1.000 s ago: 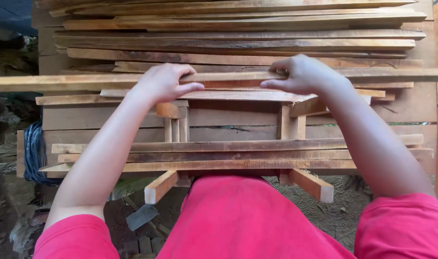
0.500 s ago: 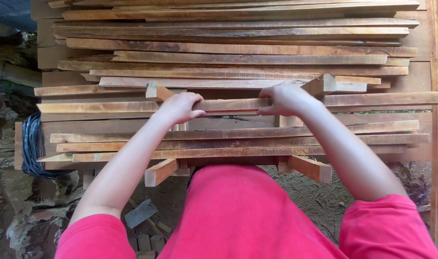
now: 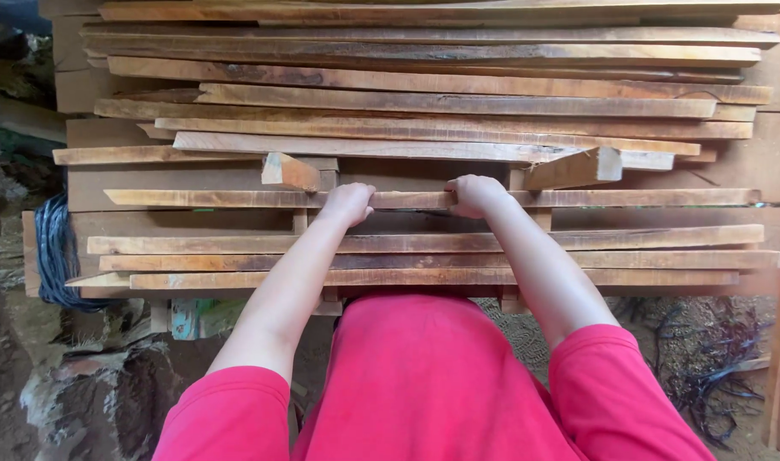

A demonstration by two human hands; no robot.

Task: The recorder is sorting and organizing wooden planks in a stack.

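Note:
A long thin wooden slat (image 3: pixel 629 197) runs left to right across the middle of a stack of timber. My left hand (image 3: pixel 347 203) grips it near its centre, fingers curled over the top edge. My right hand (image 3: pixel 474 194) is closed on the same slat a little to the right. Two short wooden blocks, the left block (image 3: pixel 289 172) and the right block (image 3: pixel 574 167), stick up at an angle just behind the slat. Several more slats (image 3: pixel 424 259) lie in front, close to my red-clothed body.
Rough planks (image 3: pixel 424 81) are piled in layers across the whole back. A coil of dark blue cable (image 3: pixel 55 248) hangs at the left end of the stack. Dirt ground and rubble (image 3: pixel 74 384) lie lower left, sawdust and dark twigs (image 3: pixel 706 367) lower right.
Both hands have come closer together on the slat and nearer its middle. The view has tilted down, so the stack and angled blocks sit lower and larger in the picture.

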